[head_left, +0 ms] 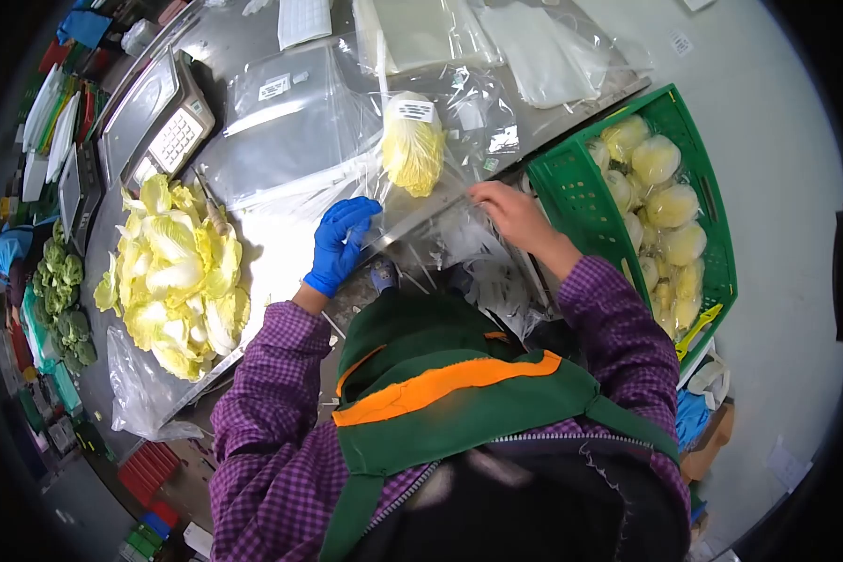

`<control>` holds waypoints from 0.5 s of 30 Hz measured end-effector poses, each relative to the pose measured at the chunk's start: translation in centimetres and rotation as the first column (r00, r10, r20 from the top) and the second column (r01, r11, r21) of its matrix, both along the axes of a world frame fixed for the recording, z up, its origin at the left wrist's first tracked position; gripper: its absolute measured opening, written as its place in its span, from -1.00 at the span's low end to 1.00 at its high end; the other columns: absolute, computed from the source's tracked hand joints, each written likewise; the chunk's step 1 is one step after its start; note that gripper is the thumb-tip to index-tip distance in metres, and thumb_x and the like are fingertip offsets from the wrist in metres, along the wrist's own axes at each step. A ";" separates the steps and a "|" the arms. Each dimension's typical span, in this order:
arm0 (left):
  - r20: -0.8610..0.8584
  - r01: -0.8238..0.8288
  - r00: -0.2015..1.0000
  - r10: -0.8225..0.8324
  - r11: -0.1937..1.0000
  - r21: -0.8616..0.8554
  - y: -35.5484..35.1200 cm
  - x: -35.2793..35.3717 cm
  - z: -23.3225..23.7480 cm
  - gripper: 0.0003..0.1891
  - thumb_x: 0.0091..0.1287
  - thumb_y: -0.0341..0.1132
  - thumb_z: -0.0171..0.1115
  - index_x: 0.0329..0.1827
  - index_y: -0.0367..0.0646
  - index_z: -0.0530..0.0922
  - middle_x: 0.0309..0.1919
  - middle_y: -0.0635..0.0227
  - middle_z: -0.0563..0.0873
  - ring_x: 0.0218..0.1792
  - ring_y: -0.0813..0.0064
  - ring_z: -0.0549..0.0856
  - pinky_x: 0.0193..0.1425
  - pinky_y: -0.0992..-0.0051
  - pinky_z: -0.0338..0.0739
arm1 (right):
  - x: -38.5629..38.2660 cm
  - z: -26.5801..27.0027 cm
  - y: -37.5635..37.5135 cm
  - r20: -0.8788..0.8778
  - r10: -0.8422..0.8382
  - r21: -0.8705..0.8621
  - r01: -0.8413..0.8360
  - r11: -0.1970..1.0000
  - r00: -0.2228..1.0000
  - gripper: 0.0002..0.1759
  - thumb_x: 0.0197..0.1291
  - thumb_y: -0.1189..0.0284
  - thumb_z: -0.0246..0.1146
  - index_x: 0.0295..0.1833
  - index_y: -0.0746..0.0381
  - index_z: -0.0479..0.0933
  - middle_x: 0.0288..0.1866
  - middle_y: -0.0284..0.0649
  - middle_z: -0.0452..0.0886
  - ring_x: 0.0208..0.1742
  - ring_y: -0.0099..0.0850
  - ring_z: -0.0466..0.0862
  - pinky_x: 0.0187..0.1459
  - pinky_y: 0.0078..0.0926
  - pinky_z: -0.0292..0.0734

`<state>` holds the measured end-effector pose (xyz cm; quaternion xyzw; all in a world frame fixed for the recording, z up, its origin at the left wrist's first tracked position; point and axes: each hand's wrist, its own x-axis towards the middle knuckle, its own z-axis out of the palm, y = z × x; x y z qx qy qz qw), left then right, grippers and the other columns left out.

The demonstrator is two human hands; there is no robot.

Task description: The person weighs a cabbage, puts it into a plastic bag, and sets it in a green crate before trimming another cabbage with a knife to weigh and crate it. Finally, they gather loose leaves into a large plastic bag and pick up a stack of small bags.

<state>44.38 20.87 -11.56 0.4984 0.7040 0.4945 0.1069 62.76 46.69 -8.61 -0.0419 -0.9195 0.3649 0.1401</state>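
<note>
A yellow cabbage (413,155) with a white printed label (414,110) lies in clear plastic film near the table's front edge. My left hand (340,245), in a blue glove, is at the lower left of the cabbage, its fingers bent at the film's edge. Bare, my right hand (517,214) is to the right, thumb and fingertips pinched together at the film's right side. What lies between the fingers of either hand is too small to make out. Loose yellow cabbage leaves (173,272) form a pile to the left.
Scales (173,131) stand at the back left. Stacks of clear bags (431,33) lie along the table's back. At the right, a green crate (581,187) holds several wrapped cabbages (672,206). Green vegetables (58,281) and a crumpled plastic bag (136,384) are at the left.
</note>
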 end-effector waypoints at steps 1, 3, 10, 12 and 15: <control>0.308 -0.064 0.951 0.037 0.995 0.077 -0.2 0.2 0.2 -0.82 0.35 -0.35 0.09 -0.12 -0.18 0.63 -0.07 0.20 0.68 0.04 0.27 0.60 0.16 0.33 0.41 | 0.6 0.3 0.2 0.057 -0.101 -0.186 0.110 0.976 0.993 -0.85 0.20 0.55 0.10 -0.12 0.29 0.49 -0.11 -0.15 0.61 -0.13 -0.31 0.65 -0.09 -0.41 0.55; 0.510 -0.214 0.854 0.102 0.963 0.166 0.4 0.7 0.9 -0.71 0.44 -0.27 0.00 -0.24 -0.31 0.60 -0.19 0.18 0.70 -0.19 0.46 0.64 0.00 0.46 0.50 | 0.9 1.0 0.1 0.114 -0.179 -0.343 0.208 0.916 0.977 -0.89 0.28 0.55 0.04 -0.16 0.31 0.47 -0.32 -0.20 0.60 -0.29 -0.41 0.64 -0.22 -0.49 0.58; 0.665 -0.209 0.483 0.570 0.813 -0.544 2.8 -0.4 -3.6 -0.72 0.29 -0.20 0.26 -0.25 -0.31 0.65 -0.49 0.37 0.68 -0.49 0.66 0.56 -0.34 0.58 0.46 | 0.8 -2.3 -2.3 0.486 -0.293 -0.797 0.555 0.238 0.823 -0.75 0.32 0.35 0.03 -0.39 0.25 0.40 -0.58 -0.34 0.41 -0.68 -0.55 0.40 -0.62 -0.52 0.47; 0.577 -0.339 0.600 0.554 0.829 -0.444 1.6 -1.2 -3.7 -0.75 0.28 -0.26 0.26 -0.19 -0.30 0.64 -0.42 0.32 0.70 -0.41 0.62 0.59 -0.25 0.55 0.48 | 0.7 -2.6 -2.6 0.600 -0.275 -0.756 0.645 0.112 0.752 -0.76 0.25 0.33 0.06 -0.43 0.22 0.40 -0.62 -0.35 0.36 -0.71 -0.56 0.37 -0.65 -0.52 0.45; 0.058 -0.564 0.826 0.561 0.823 0.071 1.7 -0.7 3.8 -0.73 0.16 -0.43 0.26 -0.05 -0.20 0.61 -0.02 0.14 0.64 0.06 0.22 0.57 0.17 0.32 0.40 | 0.8 -2.4 -2.3 0.624 -0.283 -0.730 0.673 0.119 0.728 -0.78 0.23 0.35 0.05 -0.42 0.24 0.41 -0.62 -0.36 0.36 -0.69 -0.57 0.36 -0.66 -0.52 0.44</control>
